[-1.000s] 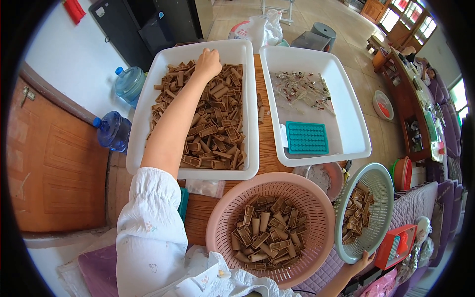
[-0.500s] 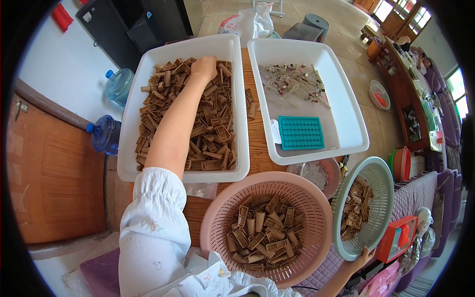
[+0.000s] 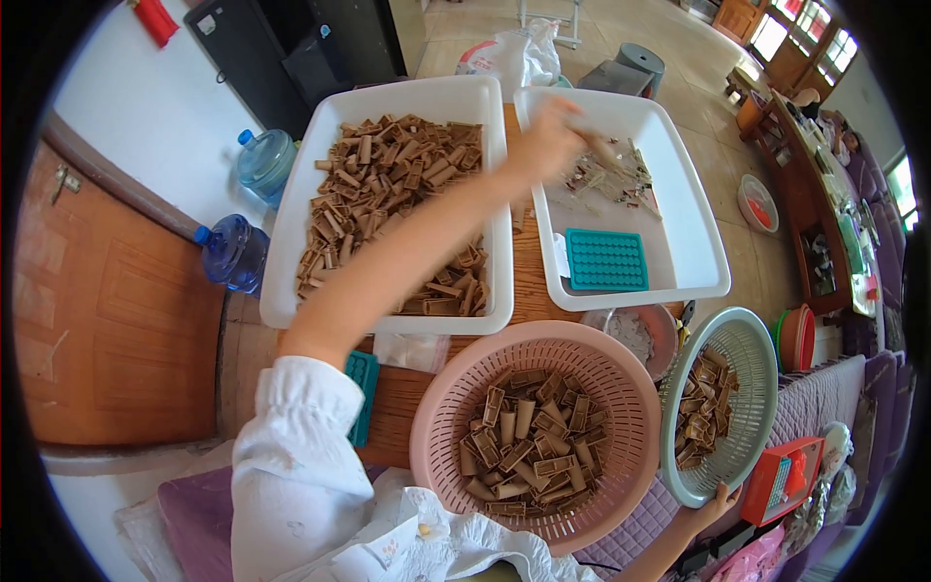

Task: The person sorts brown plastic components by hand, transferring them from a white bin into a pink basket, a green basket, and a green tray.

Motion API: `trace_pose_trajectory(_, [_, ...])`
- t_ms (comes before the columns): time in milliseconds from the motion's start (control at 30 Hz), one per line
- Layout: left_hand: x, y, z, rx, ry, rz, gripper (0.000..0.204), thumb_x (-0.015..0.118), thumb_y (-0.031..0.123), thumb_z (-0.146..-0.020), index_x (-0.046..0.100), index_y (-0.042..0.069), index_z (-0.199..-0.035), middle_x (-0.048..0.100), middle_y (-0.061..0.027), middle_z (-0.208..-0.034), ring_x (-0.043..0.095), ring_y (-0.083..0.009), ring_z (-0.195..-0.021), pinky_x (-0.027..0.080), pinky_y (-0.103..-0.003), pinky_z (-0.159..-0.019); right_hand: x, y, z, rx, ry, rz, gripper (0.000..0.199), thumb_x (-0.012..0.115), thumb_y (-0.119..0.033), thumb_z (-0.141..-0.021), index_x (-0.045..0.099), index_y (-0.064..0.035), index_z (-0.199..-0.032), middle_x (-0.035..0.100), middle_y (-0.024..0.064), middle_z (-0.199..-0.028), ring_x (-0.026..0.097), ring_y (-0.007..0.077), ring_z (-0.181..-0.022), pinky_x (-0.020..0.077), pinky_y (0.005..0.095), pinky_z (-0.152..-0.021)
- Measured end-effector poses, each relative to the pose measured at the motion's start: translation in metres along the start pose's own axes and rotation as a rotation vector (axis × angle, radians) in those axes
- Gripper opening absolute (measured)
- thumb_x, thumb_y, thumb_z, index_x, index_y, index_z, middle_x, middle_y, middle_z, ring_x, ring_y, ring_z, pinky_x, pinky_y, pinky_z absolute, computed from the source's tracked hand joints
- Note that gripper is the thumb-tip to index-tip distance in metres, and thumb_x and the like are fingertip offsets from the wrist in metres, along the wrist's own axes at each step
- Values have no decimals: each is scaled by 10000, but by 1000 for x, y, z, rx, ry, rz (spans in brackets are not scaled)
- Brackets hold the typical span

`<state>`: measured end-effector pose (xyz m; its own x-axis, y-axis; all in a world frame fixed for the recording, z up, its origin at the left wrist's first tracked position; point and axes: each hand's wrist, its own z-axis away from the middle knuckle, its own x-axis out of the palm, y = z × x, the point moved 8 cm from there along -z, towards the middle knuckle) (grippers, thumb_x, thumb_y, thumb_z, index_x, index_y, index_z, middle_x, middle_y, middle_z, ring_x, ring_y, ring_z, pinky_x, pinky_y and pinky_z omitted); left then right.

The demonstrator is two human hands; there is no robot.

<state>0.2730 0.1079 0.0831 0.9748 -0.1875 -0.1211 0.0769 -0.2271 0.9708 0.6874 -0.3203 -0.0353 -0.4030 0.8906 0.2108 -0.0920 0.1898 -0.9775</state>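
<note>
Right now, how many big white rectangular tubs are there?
2. The left tub holds many brown pieces; the right tub, partly hidden behind the left hand, holds a teal tray.

The figure's clothing: a white garment (image 3: 441, 538) is covering the torso, its crinkled cloth falling into soft folds and bearing a small yellowish spot (image 3: 424, 531) — print or button, too small to tell. A white sleeve (image 3: 296, 475) is puffing around the left upper arm, then narrowing into a gathered cuff (image 3: 310, 391) with a ruffled edge. The left hand (image 3: 546, 144) — blurred — and right hand (image 3: 716, 506) are showing bare.
</note>
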Motion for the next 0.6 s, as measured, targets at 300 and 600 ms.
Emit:
trace_pose_trajectory(300, [245, 72, 161, 342, -448, -183, 568, 515, 178, -757, 260, -56, -1208, 294, -306, -1203, 401, -402, -1061, 310, -406, -928, 0, 7, -5, 167, -97, -9, 560, 474, 33, -681, 291, -12, -1208, 467, 144, -1030, 513, 255, -887, 459, 344, -755])
trace_pose_trajectory(600, [44, 156, 215, 402, -471, -498, 436, 562, 216, -748, 459, 7, -1116, 457, -182, -1140, 470, -312, -1026, 372, -347, -887, -29, -87, -43, 50, -231, 78, 613, 436, 54, -609, 354, -51, -1207, 464, 136, -1074, 511, 252, -915, 481, 342, -752])
